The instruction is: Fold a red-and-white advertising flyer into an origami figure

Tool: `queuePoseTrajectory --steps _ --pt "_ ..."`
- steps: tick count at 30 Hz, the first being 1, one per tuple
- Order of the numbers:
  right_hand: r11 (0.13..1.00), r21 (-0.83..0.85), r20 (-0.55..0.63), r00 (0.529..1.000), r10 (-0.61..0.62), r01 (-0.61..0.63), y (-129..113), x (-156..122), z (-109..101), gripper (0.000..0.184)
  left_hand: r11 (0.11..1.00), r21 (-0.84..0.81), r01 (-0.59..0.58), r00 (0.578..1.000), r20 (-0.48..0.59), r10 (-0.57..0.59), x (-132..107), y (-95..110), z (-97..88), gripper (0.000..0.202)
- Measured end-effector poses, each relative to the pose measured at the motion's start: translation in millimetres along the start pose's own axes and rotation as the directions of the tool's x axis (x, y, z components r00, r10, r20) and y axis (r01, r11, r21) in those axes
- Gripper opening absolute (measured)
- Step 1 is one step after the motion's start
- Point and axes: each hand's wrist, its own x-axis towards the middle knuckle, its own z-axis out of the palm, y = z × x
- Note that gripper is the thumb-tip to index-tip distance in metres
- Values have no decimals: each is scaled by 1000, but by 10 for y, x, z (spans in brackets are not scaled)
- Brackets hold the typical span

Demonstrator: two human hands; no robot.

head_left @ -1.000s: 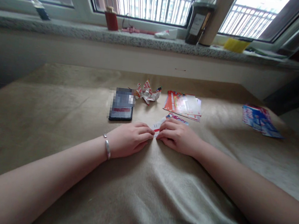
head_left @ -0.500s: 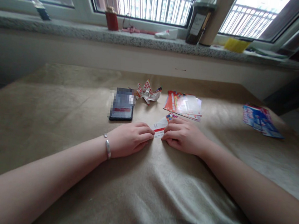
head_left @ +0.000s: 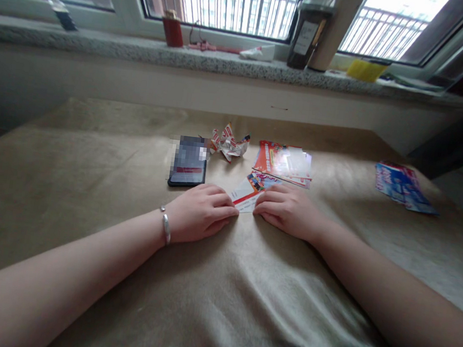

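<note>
Between my hands lies a printed paper leaflet (head_left: 246, 200), white with a red stripe and a colourful picture at its far end. My left hand (head_left: 206, 213) holds its near left corner, fingertips together, with a silver bracelet on the wrist. Curled fingers of my right hand (head_left: 288, 210) grip the right edge and cover part of it. Just beyond, a stack of red and white leaflets (head_left: 283, 160) rests on the table. A dark phone (head_left: 187, 175) lies past my left hand, its screen partly blurred out.
Crumpled printed paper (head_left: 230, 142) sits beside the phone. Blue and red cards (head_left: 405, 188) are fanned at the far right of the cloth-covered table (head_left: 112, 154). On the stone windowsill (head_left: 124, 50) stand a red container (head_left: 172, 30), a dark lidded jar (head_left: 304, 37) and a yellow item (head_left: 366, 70).
My right hand has shifted slightly right along the leaflet, and more of the leaflet's picture and red stripe shows. My left hand has barely moved.
</note>
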Motion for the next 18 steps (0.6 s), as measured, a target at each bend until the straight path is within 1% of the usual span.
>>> queuePoseTrajectory --steps 2,6,8,14,18 --pt "1000 -3 -2 1000 -11 11 4 16 11 21 1000 9 9 1000 9 -9 -5 2 -6 26" --pt "999 20 11 999 -38 38 25 26 -2 21 998 -59 -16 1000 -4 16 -15 -8 21 27" --pt "999 26 19 999 -32 31 37 19 -18 22 996 -88 -27 1000 -14 26 -19 -16 41 28" --pt "998 53 47 999 -19 16 92 -26 -57 21 991 -133 -17 1000 8 19 -17 -23 46 28" --pt "996 85 52 998 36 -40 135 -67 -57 19 991 -134 -20 1000 3 21 -19 -27 47 29"
